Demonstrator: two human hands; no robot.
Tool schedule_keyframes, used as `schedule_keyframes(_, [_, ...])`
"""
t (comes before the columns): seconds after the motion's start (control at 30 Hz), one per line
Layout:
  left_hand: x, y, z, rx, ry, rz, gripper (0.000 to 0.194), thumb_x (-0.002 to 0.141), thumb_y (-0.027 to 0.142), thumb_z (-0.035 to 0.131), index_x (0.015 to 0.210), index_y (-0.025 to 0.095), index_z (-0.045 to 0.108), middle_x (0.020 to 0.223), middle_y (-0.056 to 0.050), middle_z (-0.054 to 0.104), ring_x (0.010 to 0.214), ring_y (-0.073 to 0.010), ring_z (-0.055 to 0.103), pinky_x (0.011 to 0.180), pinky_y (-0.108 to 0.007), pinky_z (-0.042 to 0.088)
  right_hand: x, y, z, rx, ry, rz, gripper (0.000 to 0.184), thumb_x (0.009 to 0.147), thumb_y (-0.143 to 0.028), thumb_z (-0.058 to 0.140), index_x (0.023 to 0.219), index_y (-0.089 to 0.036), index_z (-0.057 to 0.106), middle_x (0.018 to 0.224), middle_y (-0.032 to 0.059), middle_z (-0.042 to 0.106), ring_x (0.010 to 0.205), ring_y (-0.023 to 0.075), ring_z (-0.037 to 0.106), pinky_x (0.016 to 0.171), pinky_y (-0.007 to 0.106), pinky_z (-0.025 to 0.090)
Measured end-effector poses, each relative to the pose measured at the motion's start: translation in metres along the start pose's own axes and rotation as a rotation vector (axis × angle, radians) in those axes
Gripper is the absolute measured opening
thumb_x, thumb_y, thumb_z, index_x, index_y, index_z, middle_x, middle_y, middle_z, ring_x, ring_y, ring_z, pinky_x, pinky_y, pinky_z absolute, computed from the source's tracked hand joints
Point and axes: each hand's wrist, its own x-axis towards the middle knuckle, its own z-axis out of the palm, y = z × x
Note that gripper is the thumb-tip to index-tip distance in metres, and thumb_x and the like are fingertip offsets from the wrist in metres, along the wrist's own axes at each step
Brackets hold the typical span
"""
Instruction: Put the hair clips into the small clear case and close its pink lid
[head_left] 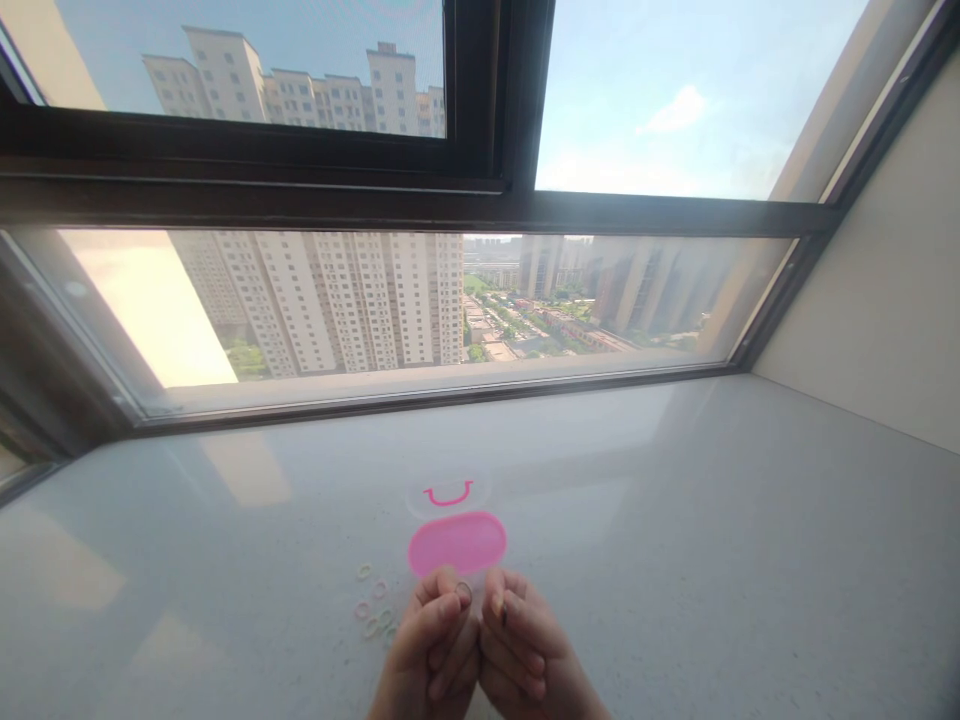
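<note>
Side by side at the bottom centre, my two hands touch along their inner edges. Thumb and fingers of my left hand [439, 640] pinch a small ring-shaped band [465, 590], whose thin loop stands up above the fingertips. My right hand [525, 635] is closed in a pinch too, with a tiny dark bit [504, 612] showing between thumb and finger; its kind is too small to make out. Just beyond the fingertips lies an oval pink box [457, 543]. Several small pastel ring-shaped bands [371, 627] are scattered left of my left hand.
Behind the pink box rests a clear lid with a pink handle [448, 498]. All of this lies on a glossy white sill [712, 560]. A dark-framed window [480, 210] runs along the back, with tall buildings outside, and a wall [877, 300] bounds the right.
</note>
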Motion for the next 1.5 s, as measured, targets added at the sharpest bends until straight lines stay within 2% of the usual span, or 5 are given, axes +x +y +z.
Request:
schedule_keyframes(0.27, [0.0017, 0.0013, -0.0036, 0.002, -0.049, -0.031, 0.008, 0.078, 0.022, 0.065, 0.074, 0.017, 0.069, 0.04, 0.011, 0.029, 0.029, -0.0011, 0.015, 0.031, -0.014, 0.017, -0.001, 0.0023, 0.0005, -0.016, 0.046, -0.015, 0.011, 0.081, -0.022, 0.066, 0.076, -0.013, 0.064, 0.035, -0.0127, 0.033, 0.025, -0.0001, 0.016, 0.028, 0.008, 0.023])
schedule_keyframes(0.67, [-0.0039, 0.0029, 0.0047, 0.014, 0.067, -0.026, 0.011, 0.079, 0.018, 0.063, 0.068, 0.016, 0.064, 0.041, 0.011, 0.029, 0.033, -0.0015, 0.012, 0.034, -0.014, 0.017, 0.0003, -0.0004, 0.0024, -0.044, 0.057, 0.003, 0.017, 0.077, -0.025, 0.07, 0.071, -0.014, 0.06, 0.033, -0.014, 0.033, 0.024, -0.0001, 0.015, 0.026, 0.008, 0.02])
schedule_keyframes(0.97, [-0.0023, 0.003, 0.0036, 0.013, 0.018, -0.015, 0.012, 0.079, 0.018, 0.063, 0.068, 0.016, 0.063, 0.041, 0.011, 0.029, 0.031, -0.0008, 0.012, 0.032, -0.013, 0.018, 0.0, 0.0003, 0.004, -0.038, 0.087, 0.001, 0.018, 0.075, -0.024, 0.071, 0.067, -0.014, 0.059, 0.032, -0.0136, 0.033, 0.024, 0.0, 0.016, 0.026, 0.009, 0.018])
schedule_keyframes(1.33, [-0.0038, 0.0034, 0.0038, -0.012, -0.036, -0.015, 0.01, 0.079, 0.017, 0.064, 0.069, 0.017, 0.065, 0.042, 0.012, 0.027, 0.031, -0.0002, 0.011, 0.031, -0.012, 0.016, 0.0, -0.0015, 0.0029, 0.039, 0.005, 0.013, 0.019, 0.077, -0.021, 0.068, 0.065, -0.015, 0.055, 0.035, -0.0134, 0.035, 0.025, 0.0005, 0.015, 0.026, 0.009, 0.022])
schedule_keyframes(1.5, [-0.0037, 0.0029, 0.0041, -0.001, -0.034, -0.027, 0.01, 0.08, 0.017, 0.063, 0.07, 0.017, 0.066, 0.042, 0.011, 0.027, 0.031, -0.0003, 0.011, 0.031, -0.012, 0.016, -0.0014, -0.0009, 0.0006, 0.053, 0.015, -0.002, 0.02, 0.078, -0.02, 0.066, 0.063, -0.016, 0.053, 0.036, -0.0131, 0.035, 0.026, 0.0006, 0.015, 0.027, 0.009, 0.022])
